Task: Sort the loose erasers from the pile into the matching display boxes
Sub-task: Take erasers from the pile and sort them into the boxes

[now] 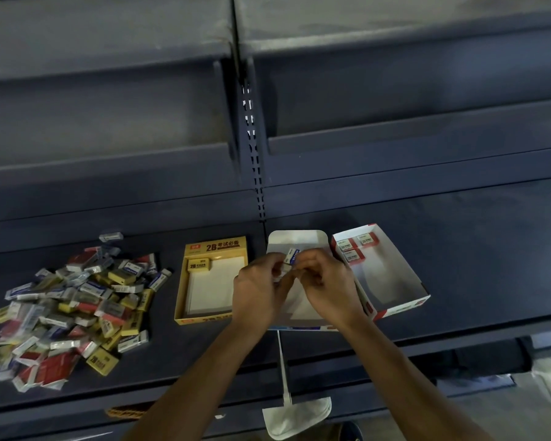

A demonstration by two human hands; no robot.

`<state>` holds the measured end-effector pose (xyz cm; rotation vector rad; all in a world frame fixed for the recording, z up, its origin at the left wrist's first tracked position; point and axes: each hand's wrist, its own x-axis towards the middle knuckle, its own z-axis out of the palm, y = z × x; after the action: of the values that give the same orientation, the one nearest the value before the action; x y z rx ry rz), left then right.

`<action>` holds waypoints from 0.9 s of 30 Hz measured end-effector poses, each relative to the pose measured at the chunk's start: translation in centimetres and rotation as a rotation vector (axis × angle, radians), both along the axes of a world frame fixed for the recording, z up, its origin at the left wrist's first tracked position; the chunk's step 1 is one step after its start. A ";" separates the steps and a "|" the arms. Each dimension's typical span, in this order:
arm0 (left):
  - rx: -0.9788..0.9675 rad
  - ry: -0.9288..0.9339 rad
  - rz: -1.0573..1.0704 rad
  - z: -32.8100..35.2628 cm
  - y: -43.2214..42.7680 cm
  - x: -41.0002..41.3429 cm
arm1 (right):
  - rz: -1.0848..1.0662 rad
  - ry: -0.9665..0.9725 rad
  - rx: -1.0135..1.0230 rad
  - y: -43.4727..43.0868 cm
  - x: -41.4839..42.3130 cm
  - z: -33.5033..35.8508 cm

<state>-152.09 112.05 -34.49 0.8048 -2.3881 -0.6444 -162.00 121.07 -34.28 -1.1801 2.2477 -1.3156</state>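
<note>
Dark metal shelf (458, 249) forms your work surface. You hold the eraser (291, 256), a small white block with a blue-printed sleeve, above the back of the white box (299, 238). Your left hand (261, 291) and right hand (326, 281) both pinch it with curled fingertips. The yellow box (180, 281) just to the left holds one yellow eraser (199, 264). The red-and-white box (404, 300) to the right holds three red-banded erasers (355, 248). The mixed pile (74, 300) lies at far left.
</note>
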 end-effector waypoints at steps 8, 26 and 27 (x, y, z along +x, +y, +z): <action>0.016 -0.062 -0.065 0.0 -0.1 0.4 | 0.069 0.302 0.125 0.4 -0.4 -0.3; -0.269 -0.435 -0.012 -2.0 -0.3 2.4 | 0.111 0.571 0.346 0.3 -0.8 -1.2; -0.268 -0.445 -0.020 -2.1 -0.3 2.5 | 0.122 0.578 0.357 0.3 -0.8 -1.3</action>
<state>-149.64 111.74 -36.58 0.8767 -2.8026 -0.1488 -162.78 121.32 -35.55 -1.6705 2.5827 -0.5249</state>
